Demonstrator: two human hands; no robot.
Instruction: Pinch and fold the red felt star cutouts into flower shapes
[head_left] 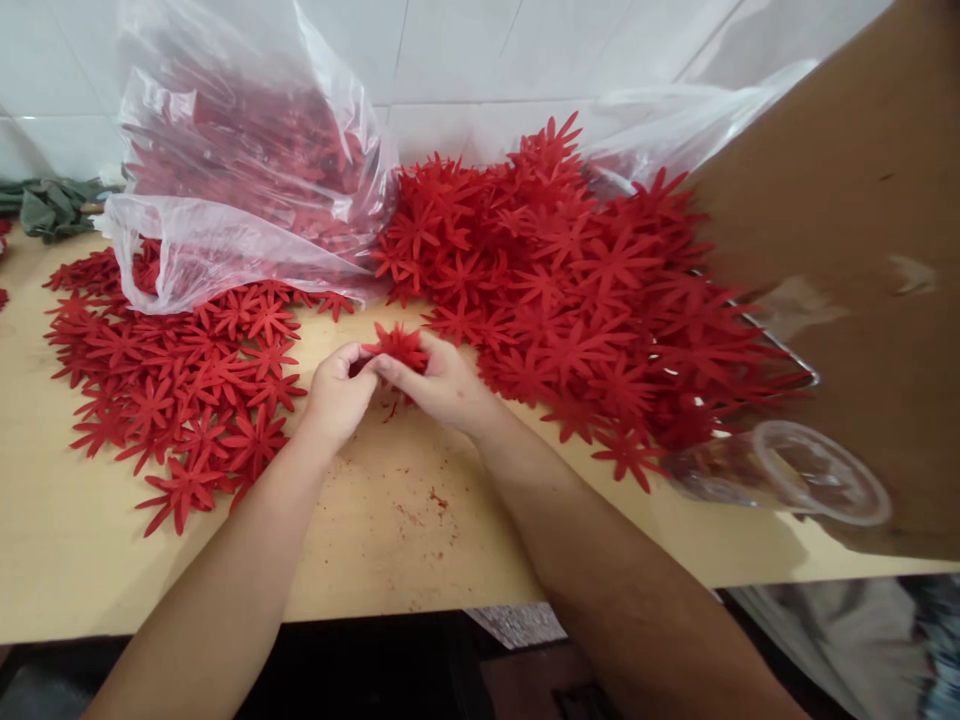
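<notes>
A small red petalled piece [400,346] is between my two hands, a little above the wooden table [390,560]. My left hand [341,388] pinches its left edge with thumb and fingers. From the right, my right hand [442,382] grips the same piece, its thumb meeting the left fingertips. Flat red star-shaped pieces [180,390] lie spread to the left of my hands. On the right rises a large heap of red flower pieces [570,290].
Behind the left pieces stands a clear plastic bag [247,150] full of red pieces. A clear plastic cup [787,470] lies on its side by a cardboard box [855,250] at the right. Green cloth-like material [56,208] sits at the far left. Red crumbs dot the table.
</notes>
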